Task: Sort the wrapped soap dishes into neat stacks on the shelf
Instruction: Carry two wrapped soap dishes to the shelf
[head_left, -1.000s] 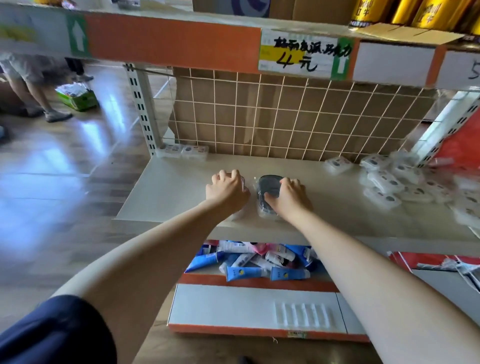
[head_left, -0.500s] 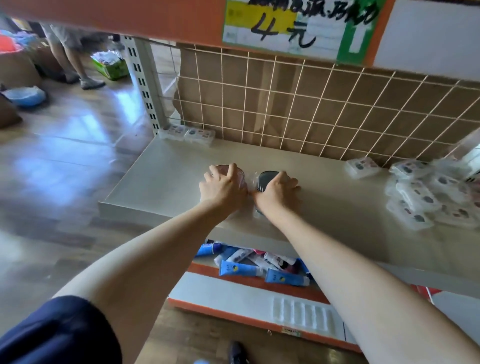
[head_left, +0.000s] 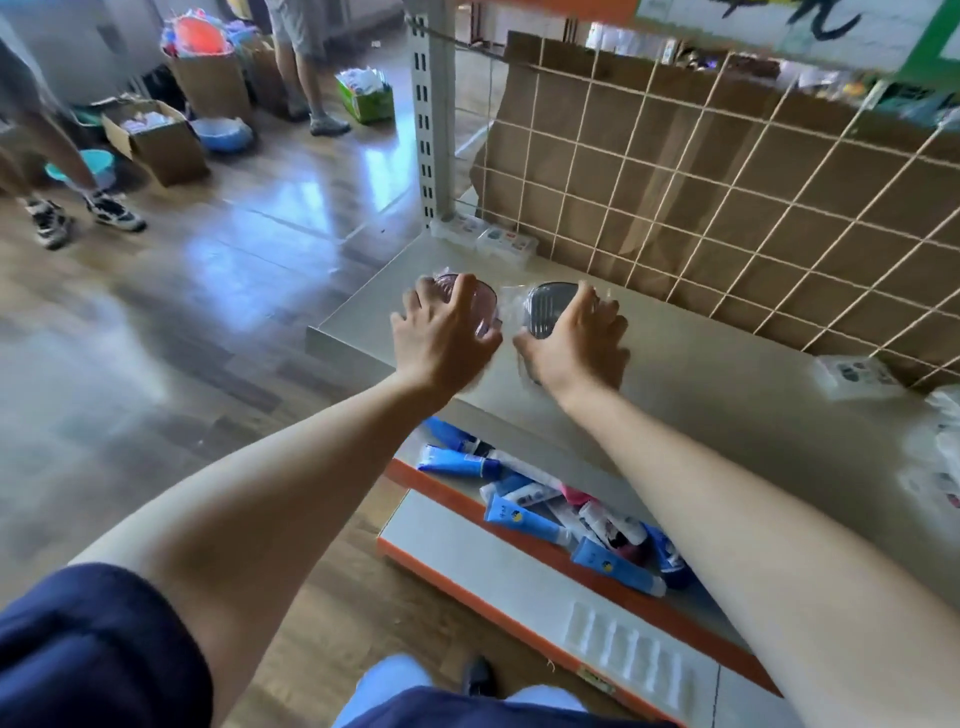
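On the beige shelf (head_left: 727, 395), the left hand (head_left: 441, 338) curls its fingers over a pink wrapped soap dish (head_left: 480, 306), gripping it. Just beside it, the right hand (head_left: 576, 348) cups a grey wrapped soap dish (head_left: 545, 309), fingers spread round it. Both dishes sit near the shelf's left end.

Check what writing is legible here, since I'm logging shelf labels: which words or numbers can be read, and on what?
Nothing reads in full.
Price sign on the upper shelf edge: only cut-off black handwritten strokes, unreadable.
Small white packs by the shelf post: print too small.
Blue tubes on the lower shelf: markings blurred.
Green box on the floor: print blurred.
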